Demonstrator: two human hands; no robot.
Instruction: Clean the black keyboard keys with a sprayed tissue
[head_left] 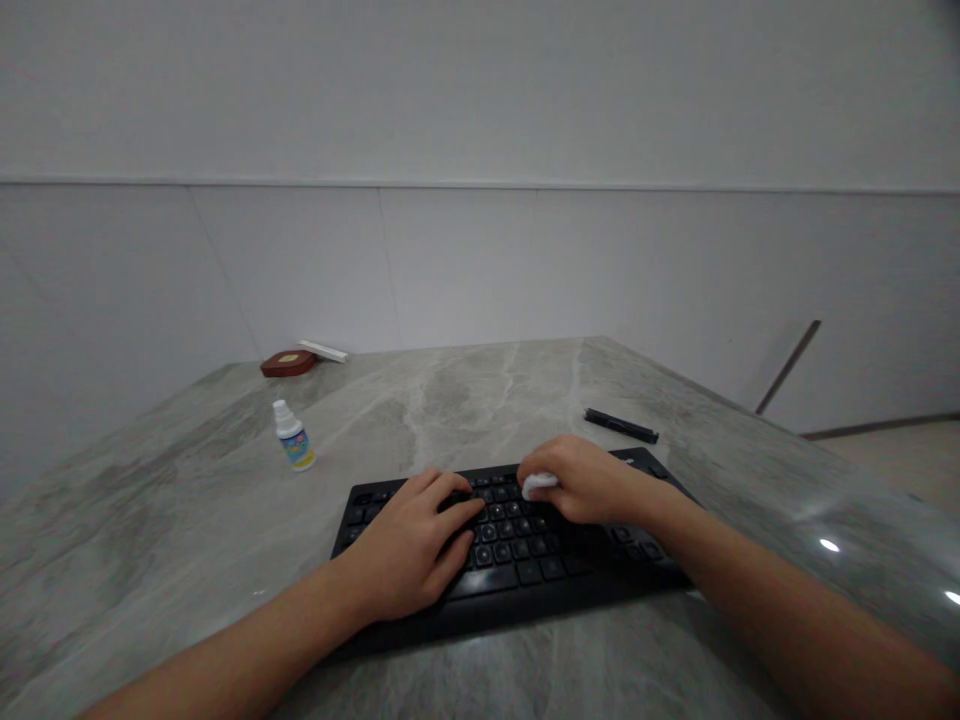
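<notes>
Resting the left hand, fingers loosely spread, on the nine o'clock half of the keyboard, set at six o'clock on the surface. Pinching a white wad in the right hand over the keys, towards one o'clock. Can see, outward from the keyboard, a bottle standing at ten o'clock, a red case and white strip at eleven, and a pen at one.
</notes>
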